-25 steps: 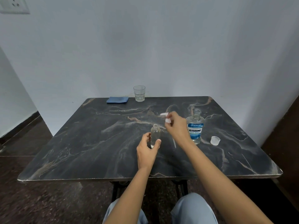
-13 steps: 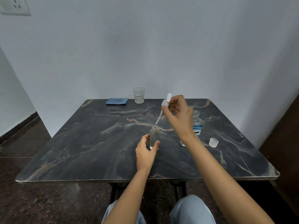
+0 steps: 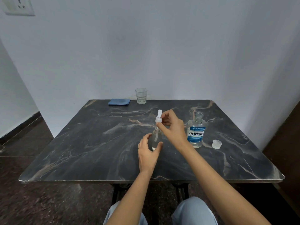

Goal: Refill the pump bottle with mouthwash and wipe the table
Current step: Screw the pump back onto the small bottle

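Head view, the only one there is. The pump bottle [image 3: 155,140] stands upright around the middle of the tabletop [image 3: 97,143], a bit to the near side. It's small, clear and looks like thin plastic or glass, I can't tell which. My guess is it weighs next to nothing and tips easily, especially with little or no liquid showing in it, so it wants a steadying hold low on the body, not up at the neck.

That's pretty much what the left hand [image 3: 148,153] does: forearm comes straight in from the near edge, fingers curl round the far-left side and the thumb sits against the right of the base, a loose cupping hold.

The right hand [image 3: 172,127] reaches in from the right, wrist raised above the bottle, thumb and fingertips pinching the white pump [image 3: 158,118] by its collar. The pump sits above the neck with its thin tube running down into the bottle; it isn't seated. The tube looks bendy, so the collar is the sensible place to hold it.

The mouthwash bottle [image 3: 195,132] stands open just right of the hands, partly full, probably the heaviest and slickest thing here. Its cap [image 3: 216,144] lies further right. The blue cloth [image 3: 119,101] and a glass [image 3: 141,95] sit at the far edge, untouched.
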Action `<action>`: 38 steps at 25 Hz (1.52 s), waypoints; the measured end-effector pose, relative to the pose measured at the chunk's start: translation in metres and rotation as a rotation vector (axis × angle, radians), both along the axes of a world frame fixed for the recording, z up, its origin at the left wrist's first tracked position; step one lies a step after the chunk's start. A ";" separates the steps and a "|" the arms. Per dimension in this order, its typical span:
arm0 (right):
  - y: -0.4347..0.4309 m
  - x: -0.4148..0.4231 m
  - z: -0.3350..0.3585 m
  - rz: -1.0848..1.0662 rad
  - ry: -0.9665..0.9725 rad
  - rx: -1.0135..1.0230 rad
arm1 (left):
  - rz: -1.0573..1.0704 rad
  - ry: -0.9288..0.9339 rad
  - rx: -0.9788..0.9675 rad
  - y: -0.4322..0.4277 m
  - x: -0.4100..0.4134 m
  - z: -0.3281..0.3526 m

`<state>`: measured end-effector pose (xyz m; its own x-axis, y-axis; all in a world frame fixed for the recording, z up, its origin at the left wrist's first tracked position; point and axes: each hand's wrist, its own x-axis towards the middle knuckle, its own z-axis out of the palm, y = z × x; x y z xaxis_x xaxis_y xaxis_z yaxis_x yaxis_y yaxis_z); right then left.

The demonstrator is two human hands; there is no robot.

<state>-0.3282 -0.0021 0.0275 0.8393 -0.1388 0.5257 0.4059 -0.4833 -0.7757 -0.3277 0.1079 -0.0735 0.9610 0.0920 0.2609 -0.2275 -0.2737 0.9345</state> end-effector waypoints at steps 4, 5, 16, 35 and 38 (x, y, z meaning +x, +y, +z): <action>0.000 0.004 -0.005 -0.009 0.029 -0.031 | 0.017 -0.024 0.025 0.000 0.000 0.001; 0.000 0.005 -0.007 -0.004 0.041 -0.036 | 0.019 -0.025 0.025 0.000 -0.001 0.001; 0.001 0.006 -0.019 -0.032 0.113 0.044 | 0.029 -0.022 0.035 0.000 -0.002 0.003; 0.000 0.008 -0.031 -0.003 0.128 0.086 | 0.046 -0.052 0.022 -0.001 0.000 0.001; -0.002 0.009 -0.033 0.024 0.138 0.101 | 0.041 -0.046 0.025 -0.001 0.000 0.001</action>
